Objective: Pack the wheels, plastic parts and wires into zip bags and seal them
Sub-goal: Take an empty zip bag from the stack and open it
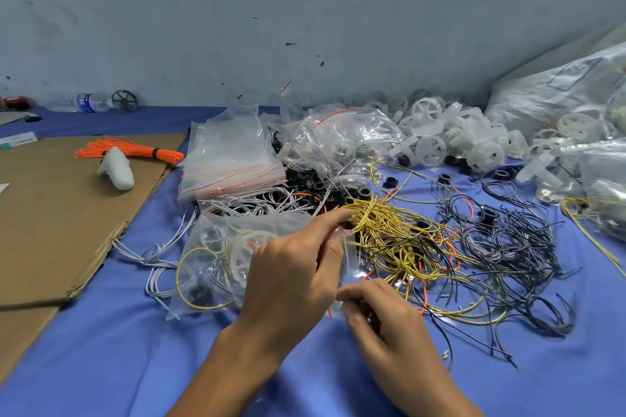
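Yellow wires (389, 230): loose tangle on the blue cloth (118, 349), just right of the bag mouth, mixed with black wires (508, 240).
Zip bag (210, 247): lay flat on the cloth, partly under the left hand, mouth facing right. Held a white wheel (247, 247), a yellow wire loop and a black part.
Left hand (294, 271): thumb and forefinger pinched the upper end of the bag mouth at the red zip strip; forefinger tip touched the yellow tangle.
Right hand (382, 315): fingers curled at the lower end of the mouth. Blurred, so couldn't tell whether they pinched bag edge, wire or nothing.
Step (guess): topping up or about to seal; mouth not visibly closed.
Risk 1: yellow strands lay against the mouth. One caught in the zip track would leave a gap.
Risk 2: pulling one wire from the tangle would likely drag several, black ones included.
Risk 3: the wheel bulged the bag, so pressing the zip over it could pop the seal.
Spare bags (230, 159): stacked behind, well apart from both hands.
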`<state>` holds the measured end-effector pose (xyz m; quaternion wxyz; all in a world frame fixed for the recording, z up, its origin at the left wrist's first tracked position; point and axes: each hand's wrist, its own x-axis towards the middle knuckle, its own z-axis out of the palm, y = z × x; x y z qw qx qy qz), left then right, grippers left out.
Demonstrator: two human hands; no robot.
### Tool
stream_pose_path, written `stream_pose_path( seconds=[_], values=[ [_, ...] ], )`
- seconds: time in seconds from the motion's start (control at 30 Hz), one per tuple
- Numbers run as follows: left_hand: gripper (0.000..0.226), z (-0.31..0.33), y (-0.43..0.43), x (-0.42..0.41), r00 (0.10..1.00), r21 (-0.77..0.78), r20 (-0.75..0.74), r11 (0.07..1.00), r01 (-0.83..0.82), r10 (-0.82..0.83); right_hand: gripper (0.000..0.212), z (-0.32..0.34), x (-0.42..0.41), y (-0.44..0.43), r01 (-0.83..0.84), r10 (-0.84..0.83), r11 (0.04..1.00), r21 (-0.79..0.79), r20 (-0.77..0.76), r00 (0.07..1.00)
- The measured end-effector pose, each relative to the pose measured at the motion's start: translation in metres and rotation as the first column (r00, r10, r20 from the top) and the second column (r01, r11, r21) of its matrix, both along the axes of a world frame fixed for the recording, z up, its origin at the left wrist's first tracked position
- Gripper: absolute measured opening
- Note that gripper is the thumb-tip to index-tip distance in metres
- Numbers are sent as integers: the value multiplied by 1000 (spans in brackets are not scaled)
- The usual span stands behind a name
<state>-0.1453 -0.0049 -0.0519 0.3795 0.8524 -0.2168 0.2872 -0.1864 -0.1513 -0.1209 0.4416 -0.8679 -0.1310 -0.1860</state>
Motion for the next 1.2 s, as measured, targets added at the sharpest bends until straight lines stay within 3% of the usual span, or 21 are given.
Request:
stream_pose_path(
  seconds=[0.2,0.27,0.37,0.43,0.6,0.9,1.03,1.13,1.2],
  values=[
    [29,0,7,4,999,-73,-10,997,-34,34,24,13,6,-4,46,-57,990,137,76,996],
    [30,0,8,5,999,-96,-20,995,-35,34,26,28,24,-12,64,-76,992,113,111,991],
    [29,1,9,5,999,-102,-27,994,-35,33,22,52,73,-29,123,-122,992,1,129,984],
    [29,1,9,5,999,-88,-32,995,-39,36,17,66,115,-40,127,-122,989,-79,64,990],
    [30,1,9,6,999,-65,-26,998,-24,22,26,80,217,-53,74,-145,878,-474,-115,983],
    [34,-3,7,7,1000,-71,-15,997,5,-6,42,81,300,-30,-38,-187,752,-658,-268,945],
    [35,-1,12,9,999,-79,-49,997,-11,7,48,99,290,-37,60,-189,862,-504,-208,960],
    [36,0,16,9,997,-84,-78,996,-26,19,47,120,250,-56,72,-97,990,-121,-221,970],
    [40,3,17,9,995,-114,-98,993,-31,20,42,131,207,-72,37,2,981,191,-202,979]
  ],
)
